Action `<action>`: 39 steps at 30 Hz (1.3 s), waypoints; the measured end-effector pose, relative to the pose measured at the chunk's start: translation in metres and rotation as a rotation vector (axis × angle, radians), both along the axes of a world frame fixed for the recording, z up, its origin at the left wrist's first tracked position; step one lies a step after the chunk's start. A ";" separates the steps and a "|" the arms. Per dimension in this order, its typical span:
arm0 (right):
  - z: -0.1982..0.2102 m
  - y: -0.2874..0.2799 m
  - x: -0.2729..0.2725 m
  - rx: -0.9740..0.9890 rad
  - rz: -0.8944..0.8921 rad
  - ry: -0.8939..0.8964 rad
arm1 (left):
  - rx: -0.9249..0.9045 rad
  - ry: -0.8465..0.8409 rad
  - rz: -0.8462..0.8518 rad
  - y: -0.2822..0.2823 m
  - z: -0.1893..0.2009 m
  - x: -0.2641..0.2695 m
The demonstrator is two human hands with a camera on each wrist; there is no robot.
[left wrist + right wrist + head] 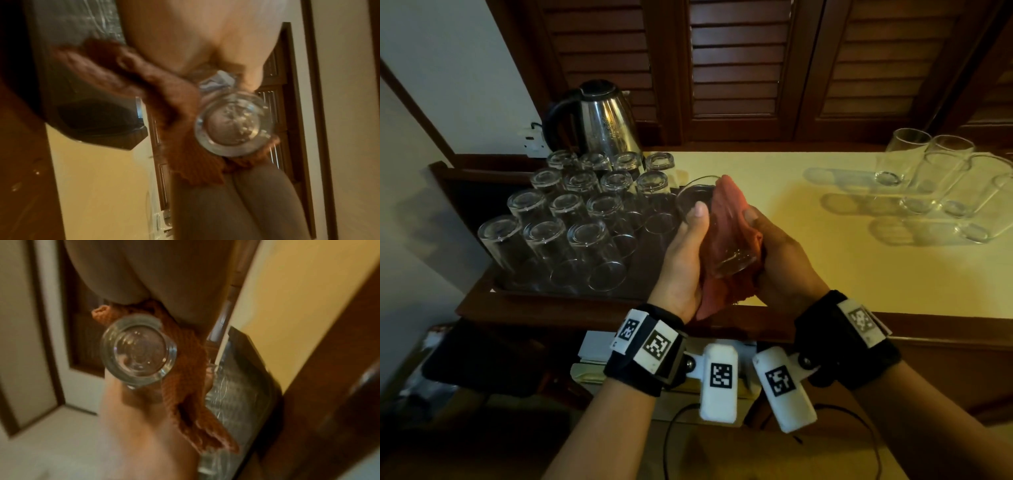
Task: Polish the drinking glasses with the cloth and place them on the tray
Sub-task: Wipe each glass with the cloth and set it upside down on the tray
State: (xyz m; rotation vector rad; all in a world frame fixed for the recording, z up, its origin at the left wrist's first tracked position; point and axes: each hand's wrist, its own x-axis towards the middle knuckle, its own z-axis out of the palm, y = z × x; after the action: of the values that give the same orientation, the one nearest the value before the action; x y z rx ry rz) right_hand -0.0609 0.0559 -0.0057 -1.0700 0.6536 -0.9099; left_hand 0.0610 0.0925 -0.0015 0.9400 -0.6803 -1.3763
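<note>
Right now it's the polishing step: one glass [717, 236] is held up between both hands at the centre of the head view, tilted, mouth toward the upper left and thick base toward the lower right. The left hand [681, 260] has its grip curled round the glass, thumb lying along the wall near the rim. The right hand [779, 260] grips the reddish cloth [726, 212] and presses it against the glass's right side; folds of cloth hang below the hands. Both wrist views look straight at the round base of the glass with cloth bunched beside it.

At left of the frame, the dark tray [482, 284] already holds rows of upturned glasses [571, 219] in front of a steel kettle [599, 116]. At right, a cluster of unpolished glasses [935, 192] lies on the pale surface [808, 240].

Judging from this, the job is well along but not finished. The next move calls for finishing the rub, then swinging the glass left, turning it mouth-down and setting it into a free spot on the tray's near right side without knocking its neighbours.
</note>
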 end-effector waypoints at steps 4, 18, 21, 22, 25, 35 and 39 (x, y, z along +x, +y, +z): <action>0.002 -0.005 -0.005 -0.082 -0.072 0.048 | 0.025 -0.001 -0.028 0.000 0.002 0.013; -0.001 -0.003 -0.005 -0.176 -0.073 0.017 | 0.085 -0.137 -0.003 0.000 0.016 0.015; -0.004 -0.002 -0.001 -0.322 -0.107 0.144 | 0.121 -0.184 -0.016 -0.001 0.018 0.006; -0.005 -0.001 0.000 -0.329 -0.087 0.133 | 0.134 -0.192 -0.016 0.000 0.018 0.002; -0.006 0.003 0.003 -0.218 -0.043 0.058 | 0.152 -0.229 0.048 0.002 0.013 -0.005; 0.000 0.016 -0.007 0.475 0.195 -0.392 | 0.047 -0.134 0.065 -0.005 0.007 0.011; 0.006 -0.001 -0.011 0.288 -0.021 -0.292 | -0.023 -0.163 0.121 -0.004 0.009 0.024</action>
State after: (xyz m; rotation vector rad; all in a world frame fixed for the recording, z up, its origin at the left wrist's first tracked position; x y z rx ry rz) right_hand -0.0721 0.0550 0.0005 -0.6592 0.5322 -0.9359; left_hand 0.0854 0.0884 0.0071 1.0657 -0.7478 -1.1915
